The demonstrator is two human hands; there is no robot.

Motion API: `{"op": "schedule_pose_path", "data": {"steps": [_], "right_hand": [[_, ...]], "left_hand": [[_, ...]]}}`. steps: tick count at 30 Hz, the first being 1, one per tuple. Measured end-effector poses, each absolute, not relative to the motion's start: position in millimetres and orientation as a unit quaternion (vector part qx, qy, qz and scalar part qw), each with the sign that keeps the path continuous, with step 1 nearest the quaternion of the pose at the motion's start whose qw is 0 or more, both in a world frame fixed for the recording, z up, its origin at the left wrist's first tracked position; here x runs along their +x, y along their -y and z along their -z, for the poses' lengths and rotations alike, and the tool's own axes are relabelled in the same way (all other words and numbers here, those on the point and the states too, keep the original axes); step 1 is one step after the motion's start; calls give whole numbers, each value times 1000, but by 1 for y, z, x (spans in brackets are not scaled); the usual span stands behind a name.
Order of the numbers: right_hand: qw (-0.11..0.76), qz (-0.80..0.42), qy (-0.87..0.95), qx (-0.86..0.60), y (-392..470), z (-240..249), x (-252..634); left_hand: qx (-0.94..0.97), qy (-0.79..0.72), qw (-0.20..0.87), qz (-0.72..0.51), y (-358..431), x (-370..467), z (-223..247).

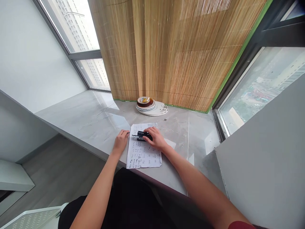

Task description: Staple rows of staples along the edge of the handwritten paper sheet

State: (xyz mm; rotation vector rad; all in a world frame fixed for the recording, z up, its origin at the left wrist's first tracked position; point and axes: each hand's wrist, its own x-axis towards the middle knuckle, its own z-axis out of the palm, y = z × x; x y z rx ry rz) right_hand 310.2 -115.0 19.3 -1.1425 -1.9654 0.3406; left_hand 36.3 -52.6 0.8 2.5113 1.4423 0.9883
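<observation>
My right hand (153, 137) is closed around a black stapler (141, 133) with a silver metal part showing at its left end. The stapler lies over a white sheet of paper (144, 157) covered in handwriting. Just left of the sheet, my left hand (121, 139) has its fingers drawn together at a small dark grey strip (128, 132), which looks like a strip of staples. Part of the stapler is hidden under my right fingers.
Stacked plates (145, 108) stand at the back on a white oval board (160, 109). A tiny grey piece (165, 120) lies on the grey stone ledge (178, 127). A bamboo blind (164, 57) hangs behind. A white slatted chair (35, 218) is at lower left.
</observation>
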Motion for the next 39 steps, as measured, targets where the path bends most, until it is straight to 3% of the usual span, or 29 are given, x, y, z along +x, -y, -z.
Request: {"op": "schedule_pose_path", "data": {"steps": [4, 24, 39], "right_hand": [[367, -115, 799, -461, 118, -17, 303], [371, -159, 779, -480, 107, -9, 303], [398, -185, 777, -451, 99, -9, 302]], "left_hand": [[829, -445, 58, -335, 56, 37, -2], [855, -374, 208, -293, 63, 36, -9], [824, -387, 190, -368, 45, 36, -8]]}}
